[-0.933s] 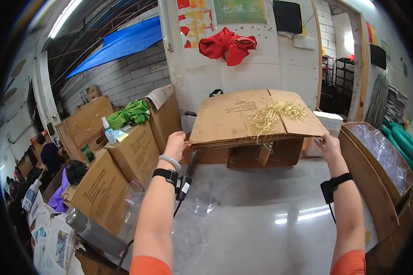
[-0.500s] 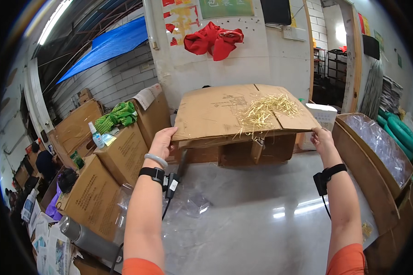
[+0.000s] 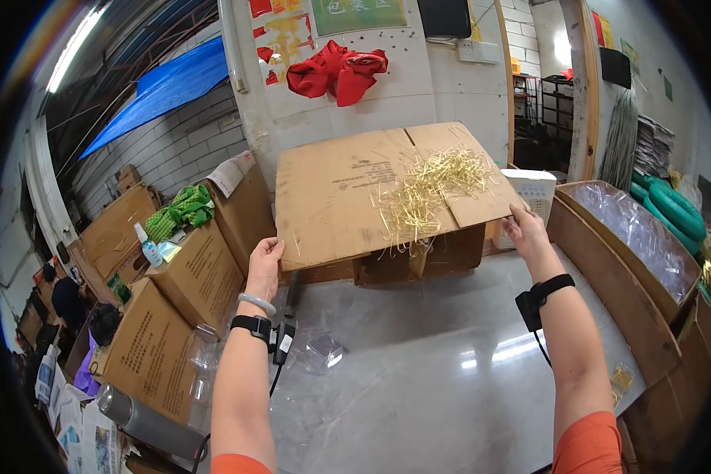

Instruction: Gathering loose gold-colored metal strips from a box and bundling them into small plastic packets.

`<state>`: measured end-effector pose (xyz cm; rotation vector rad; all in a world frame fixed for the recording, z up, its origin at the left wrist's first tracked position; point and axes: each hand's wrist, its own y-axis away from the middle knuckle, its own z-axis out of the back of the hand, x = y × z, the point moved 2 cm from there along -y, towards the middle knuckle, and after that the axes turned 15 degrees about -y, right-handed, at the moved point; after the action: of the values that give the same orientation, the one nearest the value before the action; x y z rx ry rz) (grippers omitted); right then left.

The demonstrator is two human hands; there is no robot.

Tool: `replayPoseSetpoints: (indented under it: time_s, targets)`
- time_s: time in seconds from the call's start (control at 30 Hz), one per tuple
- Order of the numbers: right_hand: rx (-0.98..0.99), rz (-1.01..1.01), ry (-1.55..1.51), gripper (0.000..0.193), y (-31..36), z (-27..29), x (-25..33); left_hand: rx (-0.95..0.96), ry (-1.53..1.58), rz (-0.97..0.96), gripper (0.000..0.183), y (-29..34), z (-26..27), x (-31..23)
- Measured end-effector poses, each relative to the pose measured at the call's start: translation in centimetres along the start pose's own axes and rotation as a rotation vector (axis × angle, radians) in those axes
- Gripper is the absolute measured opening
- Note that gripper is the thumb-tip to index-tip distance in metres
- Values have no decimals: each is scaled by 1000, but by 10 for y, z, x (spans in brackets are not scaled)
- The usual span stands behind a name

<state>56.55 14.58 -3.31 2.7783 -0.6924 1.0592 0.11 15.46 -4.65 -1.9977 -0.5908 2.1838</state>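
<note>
Cardboard sheet [image 3: 324, 201] is pinched at its near corners by left hand [image 3: 264, 267] and right hand [image 3: 527, 231], apparently supporting gold strands [image 3: 442, 183] evenly.

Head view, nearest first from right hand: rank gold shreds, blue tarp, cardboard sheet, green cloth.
1. Cardboard sheet, gripped by right hand
2. Gold shreds, on sheet's right side
3. Green cloth, far left
4. Blue tarp, upper-left background
</note>
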Motion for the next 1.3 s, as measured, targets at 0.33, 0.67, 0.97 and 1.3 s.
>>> replayPoseSetpoints:
  time_s: [0.33,0.67,0.97,1.3]
  targets:
    - [-29,-113,-21,40,16,-3,-8,-20,132,-82,14,14,-12,-9]
    - [-16,-95,-167,56,-18,22,-1,15,163,-75,15,12,-3,1]
    - [-191,89,297,50,10,0,8,30,167,-21,11,13,1,-1]
    - [33,73,853,30,-17,13,43,317,75,212,22,13,-5,-31]
